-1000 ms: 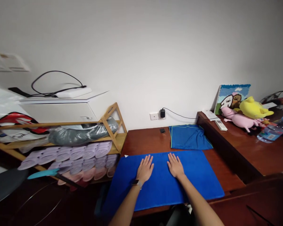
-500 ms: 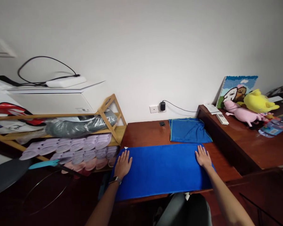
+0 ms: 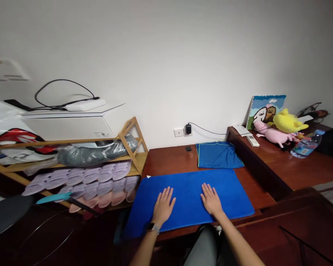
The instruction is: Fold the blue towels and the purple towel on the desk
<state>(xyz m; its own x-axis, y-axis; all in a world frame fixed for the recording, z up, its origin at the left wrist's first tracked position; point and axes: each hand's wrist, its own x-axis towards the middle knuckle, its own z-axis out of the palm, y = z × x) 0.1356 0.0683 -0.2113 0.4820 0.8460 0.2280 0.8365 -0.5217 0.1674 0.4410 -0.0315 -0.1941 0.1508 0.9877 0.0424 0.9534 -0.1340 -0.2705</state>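
A bright blue towel (image 3: 187, 195) lies spread out along the front of the brown desk (image 3: 169, 159). My left hand (image 3: 163, 207) rests palm down on its left half, fingers stretched out and holding nothing. Flat on the right half lies my right hand (image 3: 211, 199), its fingers also extended and slightly apart. Behind the towel, a darker blue cloth (image 3: 219, 155) with a yellow-green edge lies somewhat wrinkled. A small white tag (image 3: 148, 176) shows at the towel's back left corner.
To the left stands a wooden rack (image 3: 140, 162) with rows of lilac slippers (image 3: 91, 175) and a white box (image 3: 69, 127) on top. On the raised right surface are a remote (image 3: 252, 140), plush toys (image 3: 287, 122) and a water bottle (image 3: 308, 145). A black charger (image 3: 188, 128) is plugged into the wall.
Both hands have slid inward over the towel, away from its left and right ends, and are now closer together. The view has shifted slightly.
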